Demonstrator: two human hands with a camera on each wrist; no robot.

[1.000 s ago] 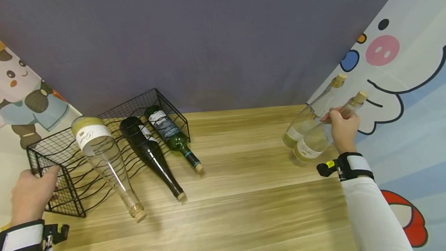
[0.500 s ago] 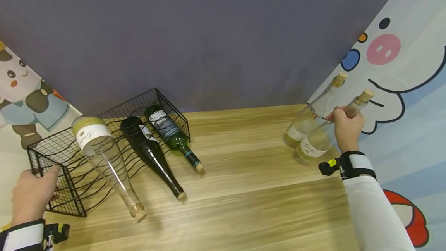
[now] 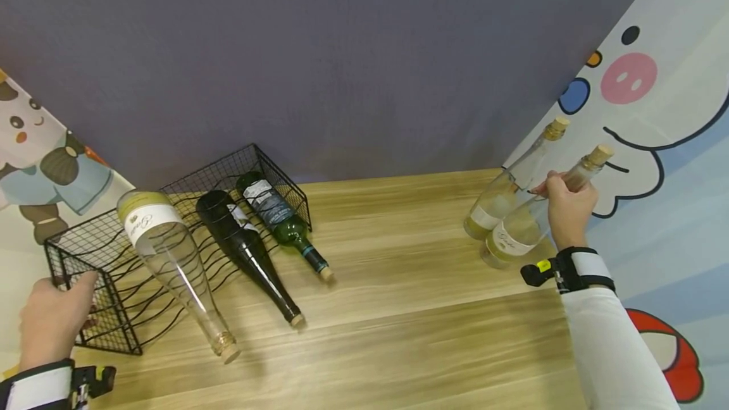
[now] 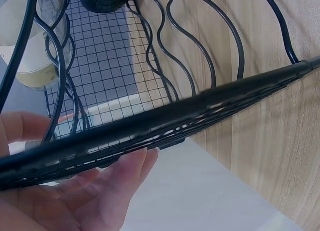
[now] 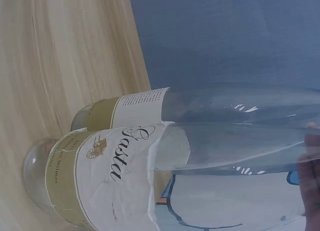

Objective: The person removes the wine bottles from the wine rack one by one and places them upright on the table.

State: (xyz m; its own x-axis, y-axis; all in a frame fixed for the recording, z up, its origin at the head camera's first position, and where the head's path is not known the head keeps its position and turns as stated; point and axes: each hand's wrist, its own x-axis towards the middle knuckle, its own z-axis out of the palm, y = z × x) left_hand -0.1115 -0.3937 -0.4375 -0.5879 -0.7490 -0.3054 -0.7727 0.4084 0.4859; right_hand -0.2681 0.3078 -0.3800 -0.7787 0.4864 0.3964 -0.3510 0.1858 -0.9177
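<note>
The right hand (image 3: 564,207) is gripping the neck of a clear corked wine bottle (image 3: 521,229), fingers wrapped just under the cork, at about three o'clock on the wooden table (image 3: 398,309). Compared with a second ago, the bottle is tipping slightly further toward the cartoon backdrop and its base appears to be sitting a touch higher in the frame, so it is probably starting to come off the tabletop. The right wrist view is showing its cream label (image 5: 117,183) close up, with a second clear bottle (image 3: 501,192) standing right behind it, touching or nearly so.

The left hand (image 3: 51,321) is holding the near corner of the black wire rack (image 3: 108,309) at about eight o'clock, fingers curling under its rim (image 4: 165,118); it is not shifting across the frames. Three bottles are lying in the rack with necks pointing toward the viewer: a clear bottle (image 3: 171,258), a black bottle (image 3: 245,248) and a green bottle (image 3: 279,220). Wire cradles left of the clear bottle are sitting unfilled.
</note>
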